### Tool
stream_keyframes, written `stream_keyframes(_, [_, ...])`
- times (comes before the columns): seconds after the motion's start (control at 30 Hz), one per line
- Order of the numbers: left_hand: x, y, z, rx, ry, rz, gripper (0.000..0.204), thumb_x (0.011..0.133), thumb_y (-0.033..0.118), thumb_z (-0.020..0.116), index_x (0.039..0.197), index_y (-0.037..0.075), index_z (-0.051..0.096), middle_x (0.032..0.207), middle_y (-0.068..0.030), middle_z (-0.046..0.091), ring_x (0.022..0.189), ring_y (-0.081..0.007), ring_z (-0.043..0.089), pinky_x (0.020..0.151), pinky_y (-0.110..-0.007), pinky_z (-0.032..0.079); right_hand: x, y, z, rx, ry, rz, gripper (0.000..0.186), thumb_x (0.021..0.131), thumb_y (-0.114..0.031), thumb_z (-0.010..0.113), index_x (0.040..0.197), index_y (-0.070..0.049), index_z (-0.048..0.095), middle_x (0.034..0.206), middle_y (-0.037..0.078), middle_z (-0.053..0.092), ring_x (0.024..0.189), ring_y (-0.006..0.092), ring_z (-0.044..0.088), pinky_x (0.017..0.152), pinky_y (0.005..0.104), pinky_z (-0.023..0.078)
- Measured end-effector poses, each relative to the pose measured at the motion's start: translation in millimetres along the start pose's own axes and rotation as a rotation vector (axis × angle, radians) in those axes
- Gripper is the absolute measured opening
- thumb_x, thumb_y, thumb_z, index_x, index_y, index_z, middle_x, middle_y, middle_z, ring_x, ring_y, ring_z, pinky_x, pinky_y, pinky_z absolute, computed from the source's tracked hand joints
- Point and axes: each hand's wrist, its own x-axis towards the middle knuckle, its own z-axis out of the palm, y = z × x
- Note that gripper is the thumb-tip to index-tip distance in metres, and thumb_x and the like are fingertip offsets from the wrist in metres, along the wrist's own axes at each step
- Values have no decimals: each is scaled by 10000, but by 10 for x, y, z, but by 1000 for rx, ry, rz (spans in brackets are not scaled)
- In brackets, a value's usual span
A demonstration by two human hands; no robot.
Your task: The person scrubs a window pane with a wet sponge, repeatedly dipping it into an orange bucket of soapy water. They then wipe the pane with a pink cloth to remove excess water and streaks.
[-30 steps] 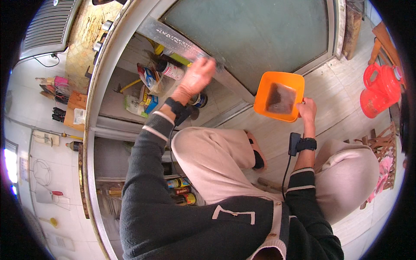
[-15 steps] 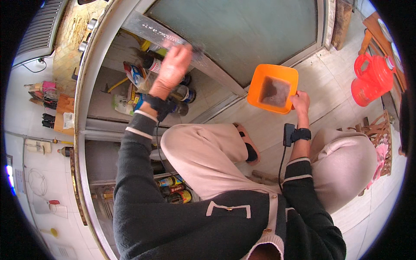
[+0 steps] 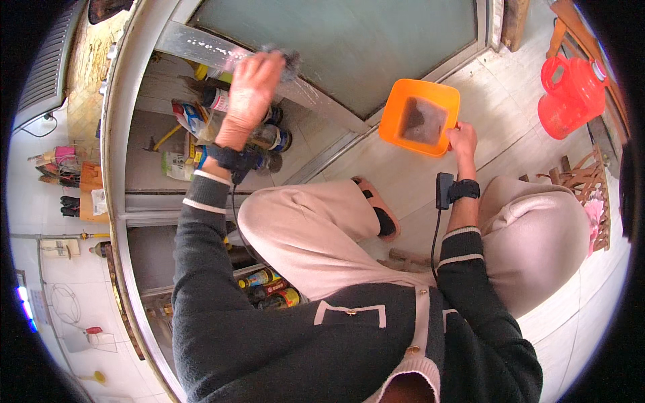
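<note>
My left hand (image 3: 255, 84) has its fingers pressed on a dark grey scrubbing pad (image 3: 289, 62) against the wet, streaked aluminium rail (image 3: 320, 99) of a cabinet door with a frosted glass panel (image 3: 339, 45). My right hand (image 3: 462, 140) grips the edge of a square orange plastic container (image 3: 402, 131), held upright, with murky greyish liquid inside. Behind the rail, inside the open cabinet, lie bottles (image 3: 270, 136), packets (image 3: 188, 119) and a yellow-handled tool (image 3: 169, 136).
A red plastic jug (image 3: 570, 101) stands by a wooden piece (image 3: 559, 28) at right, above a woven wooden item (image 3: 578, 173) with pink cloth. More bottles (image 3: 261, 275) are low in the cabinet. A worn countertop (image 3: 94, 60) and knife holder (image 3: 94, 188) line the left.
My left hand has travelled up and left along the door rail with the pad. My right hand still holds the orange container. The whole view has shifted slightly.
</note>
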Motion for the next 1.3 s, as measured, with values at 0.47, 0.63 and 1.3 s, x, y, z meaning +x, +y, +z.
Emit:
stream_keyframes(0.47, [-124,1229,1429,-175,-396,499,347,782,112,564,1104,-9,610,1247,-119,544,1194,-265,481,1050,-376,374,32,33,-306,64,102,99,225,667,-193,642,807,-32,714,703,167,681,633,277,686,631,380,526])
stream_keyframes(0.63, [-154,931,1229,-226,-394,557,388,806,117,548,1165,-26,590,1283,-125,536,1229,-259,471,1079,-372,351,120,124,-304,12,151,121,240,690,-221,662,827,-31,715,778,182,694,706,281,697,678,389,534])
stream_keyframes(1.3, [147,2089,2278,-623,-471,297,289,730,-16,562,1017,-44,569,1022,-161,525,994,-331,492,858,-401,439,256,791,-350,-29,210,145,297,729,-184,647,972,-35,727,658,161,673,589,257,678,646,366,529])
